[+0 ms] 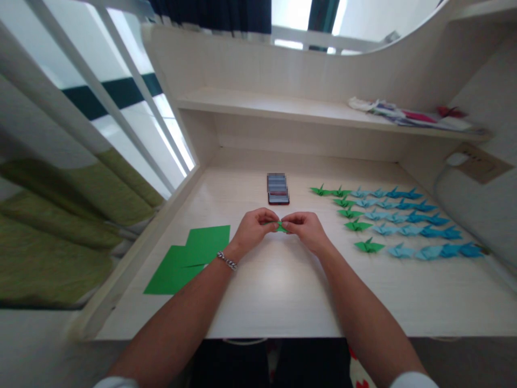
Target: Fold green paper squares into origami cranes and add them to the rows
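Note:
Between my two hands, above the middle of the desk, is a small folded piece of green paper (281, 227), mostly hidden by the fingers. My left hand (258, 225) pinches its left side with thumb and fingertips. On its right side my right hand (304, 226) is closed in the same kind of pinch. The fingertips of both hands nearly meet over the paper. Flat green sheets (208, 242) lie on the desk beside my left forearm, partly overlapping. To the right stand green paper cranes (369, 246) in a slanting column.
Rows of light and darker blue paper cranes (432, 252) fill the desk's right side. A phone (278, 188) lies beyond my hands. Papers (407, 114) rest on the shelf (274, 105) above. At the right wall a cable runs from a plug (457, 159). A curtain (60, 215) hangs left.

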Tool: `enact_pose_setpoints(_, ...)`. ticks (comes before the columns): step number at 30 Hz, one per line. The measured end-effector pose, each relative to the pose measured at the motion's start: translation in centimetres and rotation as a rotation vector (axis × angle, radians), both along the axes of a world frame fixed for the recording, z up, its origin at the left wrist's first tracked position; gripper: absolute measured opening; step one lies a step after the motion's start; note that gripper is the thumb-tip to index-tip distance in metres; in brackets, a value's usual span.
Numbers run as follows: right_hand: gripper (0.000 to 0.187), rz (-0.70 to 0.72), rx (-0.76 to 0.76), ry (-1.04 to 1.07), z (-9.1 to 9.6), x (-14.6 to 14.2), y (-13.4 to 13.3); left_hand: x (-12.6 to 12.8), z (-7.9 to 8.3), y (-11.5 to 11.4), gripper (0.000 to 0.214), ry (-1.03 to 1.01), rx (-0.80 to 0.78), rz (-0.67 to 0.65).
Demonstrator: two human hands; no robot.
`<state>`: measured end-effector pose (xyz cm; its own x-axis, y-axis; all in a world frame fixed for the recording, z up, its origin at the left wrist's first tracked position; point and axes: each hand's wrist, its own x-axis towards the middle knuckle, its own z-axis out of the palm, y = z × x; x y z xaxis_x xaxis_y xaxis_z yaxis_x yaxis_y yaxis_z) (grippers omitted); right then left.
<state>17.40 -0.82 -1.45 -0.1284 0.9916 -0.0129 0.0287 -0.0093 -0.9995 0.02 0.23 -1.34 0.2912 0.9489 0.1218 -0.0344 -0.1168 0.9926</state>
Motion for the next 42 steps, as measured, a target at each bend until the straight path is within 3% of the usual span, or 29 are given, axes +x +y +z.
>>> enact_pose_setpoints(14, 0.025, 0.021, 0.046, -0.099, -0.2, -0.2, 0.0, -0.1, -0.3, 0.1, 0.017, -0.016, -0.042, 0.024)
enact_pose_setpoints(26, 0.016, 0.049, 0.026, -0.199, -0.5, -0.3, 0.2, 0.2, -0.4, 0.0, 0.014, 0.074, 0.085, 0.064)
enact_pose_setpoints(34, 0.013, 0.002, 0.299, -0.533, 0.3, -0.6, -0.6, 0.2, -0.6, -0.1, 0.020, 0.054, 0.079, 0.141)
enact_pose_setpoints(42, 0.015, 0.041, 0.218, -0.542, 0.0, 0.1, 0.0, 0.1, -0.8, 0.2, 0.025, -0.016, -0.028, 0.115)
